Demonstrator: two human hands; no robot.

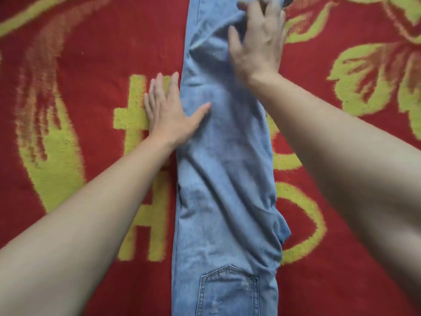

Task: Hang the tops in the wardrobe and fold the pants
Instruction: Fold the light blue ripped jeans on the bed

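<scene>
A pair of light blue jeans (225, 169) lies lengthwise, folded leg over leg, running from the near edge to the top of the view. A back pocket shows at the near end. My left hand (168, 110) lies flat at the jeans' left edge, fingers straight on the blanket and thumb on the denim. My right hand (257, 39) presses on the jeans farther up, fingers spread, with the cloth wrinkled under them. No tops are in view.
The jeans rest on a red blanket (79, 71) with yellow-green flower and letter patterns, which fills the view on both sides. A small dark thing (288, 1) shows at the top edge beside the jeans.
</scene>
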